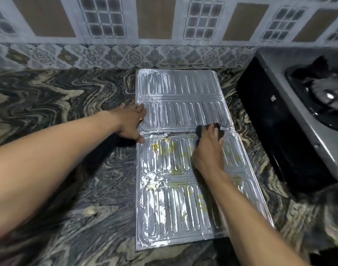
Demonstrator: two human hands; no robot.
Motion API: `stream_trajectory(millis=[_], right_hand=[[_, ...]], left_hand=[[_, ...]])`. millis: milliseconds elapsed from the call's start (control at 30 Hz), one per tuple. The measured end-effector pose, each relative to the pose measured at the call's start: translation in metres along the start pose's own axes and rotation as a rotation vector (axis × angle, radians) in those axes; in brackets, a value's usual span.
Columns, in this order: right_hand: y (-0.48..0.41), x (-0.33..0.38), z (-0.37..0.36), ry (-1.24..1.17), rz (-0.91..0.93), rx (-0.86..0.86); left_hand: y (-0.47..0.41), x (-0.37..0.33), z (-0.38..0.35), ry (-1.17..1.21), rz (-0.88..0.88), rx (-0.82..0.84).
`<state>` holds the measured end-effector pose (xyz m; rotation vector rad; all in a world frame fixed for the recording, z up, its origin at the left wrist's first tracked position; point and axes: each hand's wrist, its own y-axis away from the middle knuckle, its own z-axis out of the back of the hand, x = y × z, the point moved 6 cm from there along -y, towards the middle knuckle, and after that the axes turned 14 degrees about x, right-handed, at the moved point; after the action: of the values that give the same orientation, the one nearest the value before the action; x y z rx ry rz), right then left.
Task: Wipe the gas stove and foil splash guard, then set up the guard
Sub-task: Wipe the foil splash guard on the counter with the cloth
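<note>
The foil splash guard (176,189) lies flat and unfolded on the marbled counter, its ribbed panels running from the wall toward me. Yellow stains mark the nearer panels. My left hand (130,124) rests flat on the guard's left edge at the middle fold, fingers spread, pressing it down. My right hand (208,148) presses a dark cloth (212,129) onto the guard near the fold on the right side. The gas stove (298,116) stands at the right, grey-topped with a black burner pan.
The dark swirl-patterned counter (58,112) stretches left of the guard. A tiled wall (154,35) runs along the back. The stove's black side (270,121) rises close to the guard's right edge.
</note>
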<state>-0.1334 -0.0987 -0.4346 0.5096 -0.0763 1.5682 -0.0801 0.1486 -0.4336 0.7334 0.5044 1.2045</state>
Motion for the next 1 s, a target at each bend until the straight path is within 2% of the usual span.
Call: stream_trajectory(millis=[167, 367, 433, 567, 667, 800, 900, 1000], right_hand=[[0.037, 0.093, -0.047, 0.026, 0.268, 0.139], [0.009, 0.103, -0.039, 0.035, 0.373, 0.213], [0.002, 0.093, -0.029, 0.012, 0.365, 0.236], [-0.007, 0.055, -0.014, -0.014, 0.207, 0.143], [0.006, 0.055, -0.02, -0.059, 0.196, 0.182], [0.042, 0.088, -0.041, -0.106, 0.393, 0.251], [0.064, 0.098, -0.051, -0.008, 0.568, 0.333], [0.064, 0.087, -0.044, 0.053, 0.656, 0.375]], left_hand=[[-0.004, 0.003, 0.001, 0.025, -0.018, -0.02], [-0.002, 0.006, 0.0, 0.071, 0.002, -0.025], [-0.001, 0.007, 0.0, 0.077, 0.002, -0.033], [-0.001, 0.006, 0.0, 0.074, 0.015, -0.025], [-0.001, 0.007, 0.0, 0.091, 0.015, -0.027], [0.001, 0.005, 0.0, 0.1, 0.013, -0.045], [0.003, 0.003, 0.001, 0.104, 0.013, -0.055], [0.002, 0.005, 0.0, 0.117, 0.011, -0.052]])
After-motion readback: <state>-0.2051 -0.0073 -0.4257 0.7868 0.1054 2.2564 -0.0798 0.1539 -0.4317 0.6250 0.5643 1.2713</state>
